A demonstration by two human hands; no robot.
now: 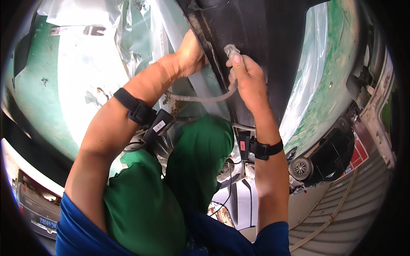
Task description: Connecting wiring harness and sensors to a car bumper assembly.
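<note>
A large black curved panel (282,51), dusty along its left edge, fills the upper middle. My right hand (250,79) is closed around the end of a grey corrugated hose (200,99), thumb on top. A dirty grey connector (230,49) pokes out past the thumb, in front of the panel. From my grip the hose curves down and left, below my left forearm. My left hand (192,53) reaches to the panel's left edge, and its fingers are hidden behind that edge. Each forearm carries a black strap with a small black box.
Clear plastic sheeting (132,30) hangs at the upper left, above a green floor (36,89). My knees in green trousers (198,145) sit below the hose. A black car (329,155) stands at the right and a grey vehicle (36,202) at the lower left.
</note>
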